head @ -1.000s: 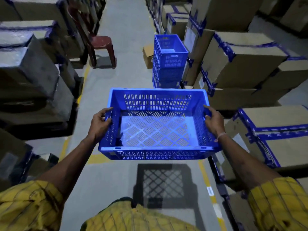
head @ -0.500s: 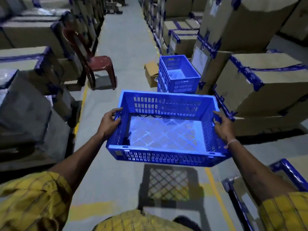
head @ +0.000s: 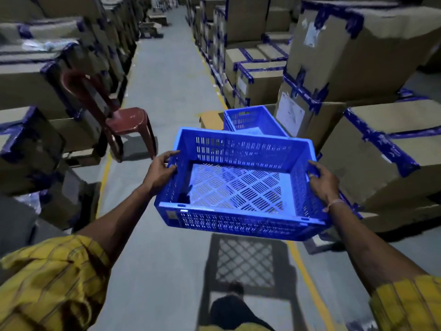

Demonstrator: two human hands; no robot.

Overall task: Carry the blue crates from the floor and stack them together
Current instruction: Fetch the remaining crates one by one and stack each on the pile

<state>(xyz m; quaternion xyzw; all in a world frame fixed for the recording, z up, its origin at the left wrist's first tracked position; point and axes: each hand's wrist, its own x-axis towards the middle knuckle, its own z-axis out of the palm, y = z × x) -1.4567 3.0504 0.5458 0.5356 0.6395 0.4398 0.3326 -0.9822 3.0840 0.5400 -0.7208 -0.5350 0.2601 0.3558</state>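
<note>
I carry an empty blue slotted crate [head: 238, 187] in the air above the grey floor. My left hand [head: 160, 172] grips its left rim, fingers curled over the edge. On the right rim my right hand [head: 323, 181] holds it the same way. Just beyond the carried crate stands a stack of blue crates [head: 250, 120]; only its top crate shows, the lower ones are hidden behind the crate I hold.
A red plastic chair [head: 124, 120] stands at the left of the aisle. Taped cardboard boxes [head: 358, 56] line both sides. A small open carton [head: 211, 119] sits left of the stack. A yellow floor line [head: 307, 278] runs along the right.
The stack of blue crates has come much closer and now sits right behind the carried crate. The chair and boxes have slid nearer. Both hands keep their grip on the crate.
</note>
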